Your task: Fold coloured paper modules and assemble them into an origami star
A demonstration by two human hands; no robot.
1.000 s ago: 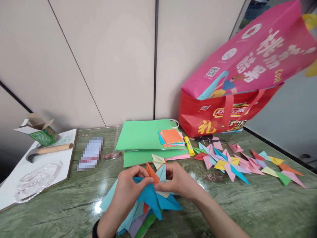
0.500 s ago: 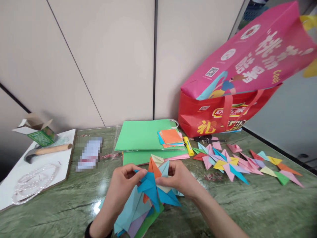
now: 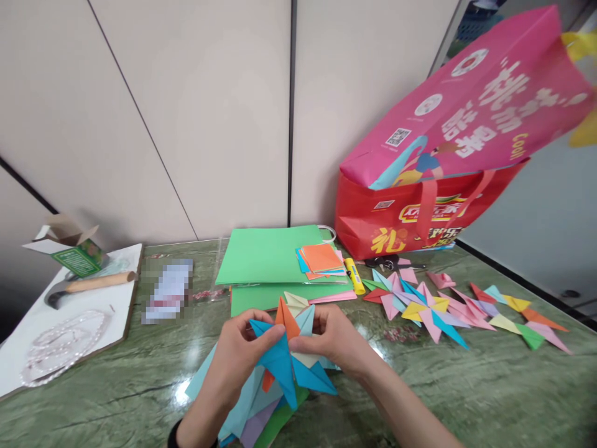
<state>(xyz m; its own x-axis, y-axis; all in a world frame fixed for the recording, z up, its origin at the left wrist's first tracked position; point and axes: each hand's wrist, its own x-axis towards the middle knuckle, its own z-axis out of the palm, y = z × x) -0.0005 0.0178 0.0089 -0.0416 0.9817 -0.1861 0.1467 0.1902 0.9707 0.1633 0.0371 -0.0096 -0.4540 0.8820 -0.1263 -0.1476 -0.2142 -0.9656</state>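
Between my hands is a folded paper star (image 3: pixel 295 358) with blue, orange, pale blue and cream points. My left hand (image 3: pixel 245 351) pinches a blue point on its left side, thumb on top. My right hand (image 3: pixel 333 342) grips the pale blue and cream points on the right, its thumb pressing near the centre; the fingers behind the paper are hidden. Beneath the star, loose paper sheets (image 3: pixel 245 398) in pale blue, purple and green lie on the green marbled table (image 3: pixel 144 392).
Behind my hands lie green sheets (image 3: pixel 270 252) with small coloured squares (image 3: pixel 321 258) and a yellow glue stick (image 3: pixel 355 278). Finished paper stars (image 3: pixel 426 308) spread to the right, below a red bag (image 3: pixel 373 211). At left, a white board (image 3: pixel 119 311) carries a sickle (image 3: pixel 100 282), beads and a box.
The blue piece at my left hand has turned and now lies flatter against the star. My left hand has shifted slightly right; the right hand keeps its hold.
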